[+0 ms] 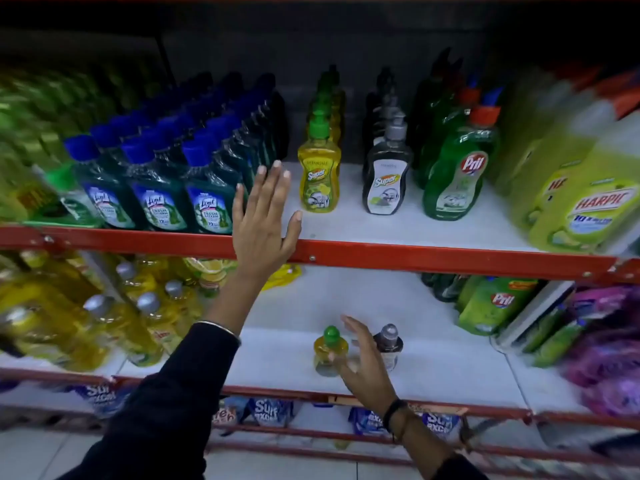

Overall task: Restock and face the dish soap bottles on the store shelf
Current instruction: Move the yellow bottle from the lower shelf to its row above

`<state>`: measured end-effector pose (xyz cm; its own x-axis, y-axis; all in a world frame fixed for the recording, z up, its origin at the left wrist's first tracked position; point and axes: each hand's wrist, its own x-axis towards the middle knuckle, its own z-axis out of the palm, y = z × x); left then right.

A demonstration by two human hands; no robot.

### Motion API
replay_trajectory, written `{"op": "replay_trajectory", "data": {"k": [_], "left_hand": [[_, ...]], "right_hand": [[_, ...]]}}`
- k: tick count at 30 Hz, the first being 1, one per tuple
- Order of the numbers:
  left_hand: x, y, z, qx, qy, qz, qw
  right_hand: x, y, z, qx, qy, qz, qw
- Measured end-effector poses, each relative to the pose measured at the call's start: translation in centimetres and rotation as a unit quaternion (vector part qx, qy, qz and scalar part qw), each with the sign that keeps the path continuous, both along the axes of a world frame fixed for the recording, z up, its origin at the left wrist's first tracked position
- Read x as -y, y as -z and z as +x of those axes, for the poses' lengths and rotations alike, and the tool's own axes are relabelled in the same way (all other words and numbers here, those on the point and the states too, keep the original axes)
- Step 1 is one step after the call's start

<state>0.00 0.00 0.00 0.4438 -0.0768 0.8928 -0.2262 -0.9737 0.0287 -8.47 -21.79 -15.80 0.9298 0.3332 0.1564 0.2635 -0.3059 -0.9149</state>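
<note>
Along the upper shelf (pixel 398 223), a bare white strip is lying open between the blue-capped Lizol bottles (pixel 156 188) at 9 o'clock and the yellow Super bottle (pixel 319 174) at 12 o'clock, with further gaps between that bottle, the grey Super bottle (pixel 386 178) and the green Pril bottle (pixel 453 171) toward 2 o'clock. Each of these is heading a single file running back into the dark. A yellow Harpic pack (pixel 581 202) is crowding the 3 o'clock end.

The left hand (pixel 261 220) is reaching over the red front rail (pixel 415 252) into that open strip, palm flat, fingers (pixel 277 174) spread wide and holding nothing — its fingertips are sitting just beside the nearest Lizol bottle, and the yellow Super bottle is standing a little apart at its 2 o'clock.

On the lower shelf (pixel 450 358) a wide patch of white is lying free in the middle. Two small bottles are standing there near the front edge: a small yellow bottle (pixel 327 351) with a green cap and a small grey bottle (pixel 389 342). The right hand (pixel 363 362) is hovering between them, open with fingers loosely parted, gripping neither — whether it is touching either one cannot be told through the blur. Large yellow bottles (pixel 86 327) are filling the 8 o'clock side, green Pril pouches (pixel 495 303) the 4 o'clock side.
</note>
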Motion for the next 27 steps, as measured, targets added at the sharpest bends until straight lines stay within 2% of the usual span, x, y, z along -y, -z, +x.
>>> {"op": "replay_trajectory", "data": {"k": [5, 11, 13, 15, 27], "left_hand": [[0.0, 0.5, 0.8, 0.033, -0.035, 0.037, 0.998], [-0.4, 1.0, 1.1, 0.049, -0.031, 0.042, 0.997], [-0.4, 0.9, 1.0, 0.045, -0.024, 0.039, 0.998], [-0.4, 0.8, 0.9, 0.039, -0.016, 0.035, 0.999], [-0.2, 0.5, 0.0, 0.007, 0.041, 0.001, 0.999]], "right_hand": [[-1.1, 2.4, 1.2, -0.125, -0.011, -0.034, 0.991], [-1.3, 3.6, 2.6, -0.155, 0.015, -0.058, 0.986], [-1.1, 2.9, 2.8, -0.141, 0.008, -0.094, 0.985], [-0.6, 1.9, 2.7, -0.125, -0.015, -0.092, 0.988], [1.8, -13.5, 2.3, 0.044, -0.006, 0.057, 0.997]]}}
